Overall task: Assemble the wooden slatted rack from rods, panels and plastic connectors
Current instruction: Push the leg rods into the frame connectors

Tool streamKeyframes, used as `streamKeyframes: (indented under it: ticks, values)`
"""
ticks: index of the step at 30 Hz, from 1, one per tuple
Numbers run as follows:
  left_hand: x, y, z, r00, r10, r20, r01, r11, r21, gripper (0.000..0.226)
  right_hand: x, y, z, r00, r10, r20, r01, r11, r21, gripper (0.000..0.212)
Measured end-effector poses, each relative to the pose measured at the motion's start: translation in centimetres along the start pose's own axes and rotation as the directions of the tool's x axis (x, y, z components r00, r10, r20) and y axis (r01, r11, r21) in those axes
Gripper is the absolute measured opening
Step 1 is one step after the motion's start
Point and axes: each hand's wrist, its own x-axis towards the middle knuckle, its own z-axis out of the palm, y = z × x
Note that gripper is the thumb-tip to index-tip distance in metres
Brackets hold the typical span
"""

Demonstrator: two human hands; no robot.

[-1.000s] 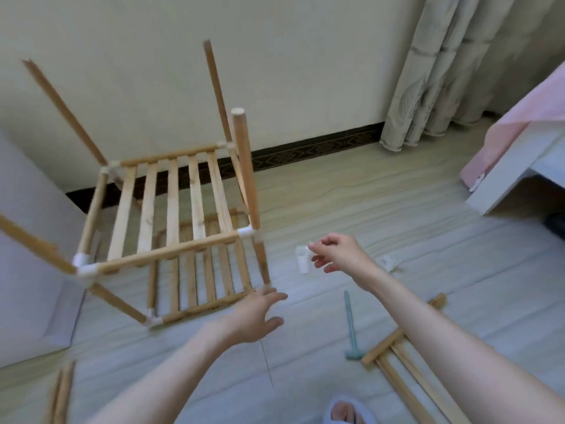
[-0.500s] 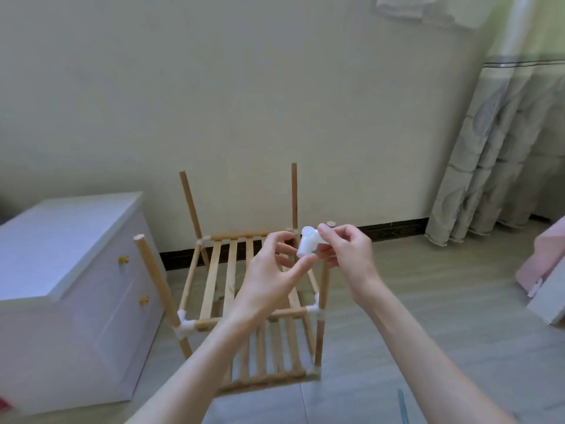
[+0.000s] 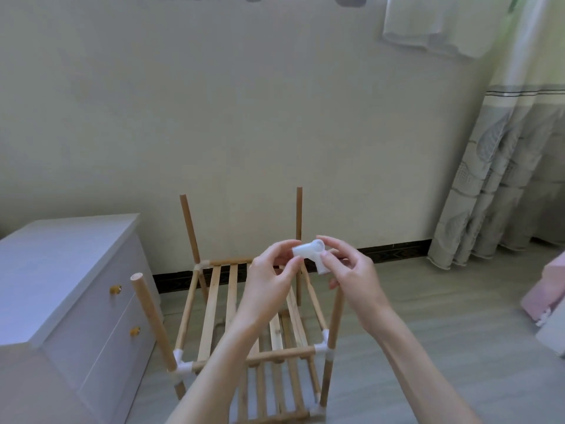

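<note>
A white plastic connector (image 3: 312, 253) with several sockets is held up in front of me by both hands. My left hand (image 3: 270, 283) pinches its left socket, and my right hand (image 3: 351, 275) pinches its right side with thumb and fingers. Below and behind them on the floor stands the partly built wooden rack (image 3: 214, 304), two slatted shelves joined by white corner connectors. Bare upright rods rise from its corners: front left rod (image 3: 149, 316), back left rod (image 3: 189, 228), back right rod (image 3: 299, 215). The front right rod (image 3: 334, 319) is partly hidden by my right hand.
A white chest of drawers (image 3: 64, 301) with amber knobs stands close on the rack's left. The wall and dark skirting run behind. A grey patterned curtain (image 3: 501, 179) hangs at right, and a pink-covered bed corner (image 3: 547, 295) shows at the right edge.
My view has lifted from the floor to the rack and wall. The right hand raised the connector from low down, and the left hand came up from near the rack and took hold of it.
</note>
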Motion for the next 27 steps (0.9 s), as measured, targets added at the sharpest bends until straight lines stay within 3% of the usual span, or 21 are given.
streamKeyframes:
  ticks: [5, 14, 16, 19, 23, 27]
  values:
    - [0.3, 0.6, 0.0, 1.000, -0.008, -0.001, 0.008, 0.996, -0.086, 0.019, -0.1, -0.6, -1.4, 0.998, -0.006, 0.060, 0.007, 1.000, -0.019, 0.015]
    - [0.5, 0.3, 1.3, 0.992, -0.110, -0.065, 0.103, 0.989, -0.107, 0.028, -0.5, -1.2, -2.8, 0.975, 0.015, 0.222, -0.052, 0.986, 0.161, 0.031]
    - [0.6, 0.2, 1.4, 0.991, -0.116, -0.060, 0.108, 0.986, -0.125, 0.029, -0.3, -1.0, -3.0, 0.968, 0.003, 0.250, -0.032, 0.993, 0.113, 0.037]
    - [0.8, 0.0, 1.5, 0.991, -0.117, -0.058, 0.108, 0.983, -0.149, 0.026, 0.1, -0.4, -3.0, 0.971, 0.003, 0.237, -0.011, 1.000, 0.028, 0.057]
    - [1.0, 0.0, 2.1, 0.993, -0.107, -0.052, 0.097, 0.981, -0.169, 0.013, 0.6, 0.1, -3.5, 0.985, -0.021, 0.174, 0.023, 1.000, -0.009, 0.049]
    - [1.1, 0.2, 2.8, 0.994, -0.103, -0.044, 0.091, 0.974, -0.209, 0.013, 1.0, 0.3, -4.0, 0.975, 0.006, 0.222, -0.019, 0.998, 0.056, 0.054]
